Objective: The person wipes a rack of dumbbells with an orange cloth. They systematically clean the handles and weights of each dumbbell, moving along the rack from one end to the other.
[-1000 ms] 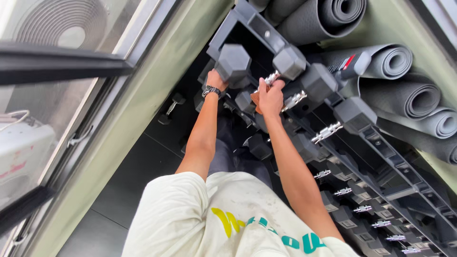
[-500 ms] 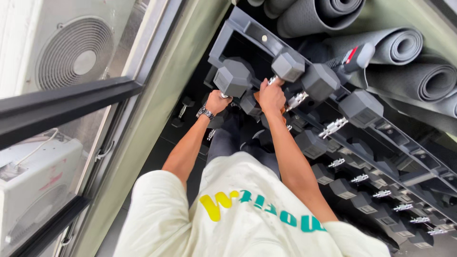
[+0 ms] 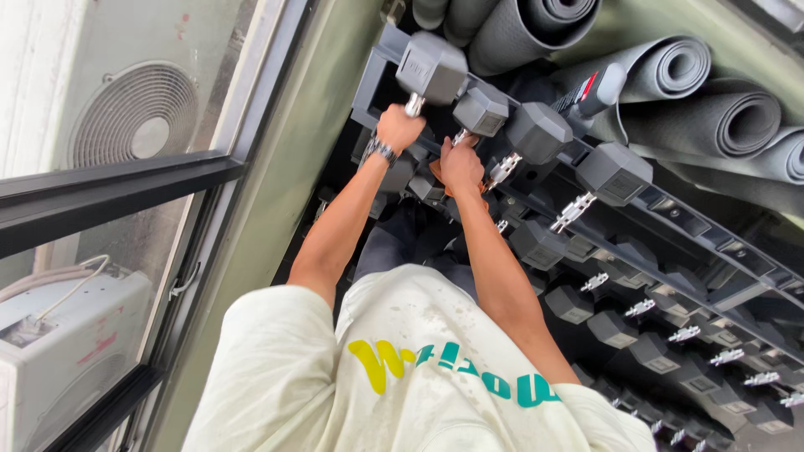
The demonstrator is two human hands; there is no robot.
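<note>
Dumbbell rack (image 3: pixel 670 219), rolled mats (image 3: pixel 712 117) above, left hand (image 3: pixel 399 127) gripping dumbbell (image 3: pixel 430 69), right hand (image 3: pixel 461 164) seemingly gripping another.

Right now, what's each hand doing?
Left hand: closed around the handle of a grey hex dumbbell.
Right hand: closed around the neighbouring dumbbell handle.

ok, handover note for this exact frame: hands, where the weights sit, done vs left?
Left hand: closed on the handle of the end dumbbell, at the top rack rail.
Right hand: closed on the second dumbbell handle, next along the rail.
Other dumbbells sit racked to the right; rolled mats behind.
Done: both grips set. Left: cannot tell whether the two weights rest on the rail or are lifted.
</note>
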